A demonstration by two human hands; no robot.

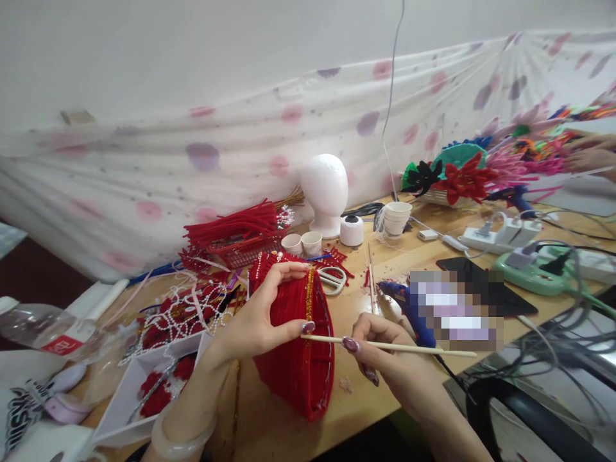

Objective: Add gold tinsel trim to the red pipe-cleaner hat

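Note:
My left hand (262, 321) grips a red, velvety hollow piece (289, 359), with fingers over its top and the thumb on its edge. A gold sequin trim (310, 292) runs along the upper edge, and white beading shows at the far left end. In my right hand (385, 350) a thin wooden stick (418, 348) is pinched between thumb and fingers. The stick's left tip meets the red piece just beside my left thumb. White-handled scissors (332, 280) lie right behind the piece. A blue glue gun (414, 314) rests beyond my right hand.
A white foam head (325, 192), paper cups (397, 218), a thread spool (351, 231) and a basket of red pipe cleaners (235, 240) stand behind. Left are a bead box (120, 398) and bottle (58, 330). Right are power strips (529, 273), cables and another person's hand (590, 154).

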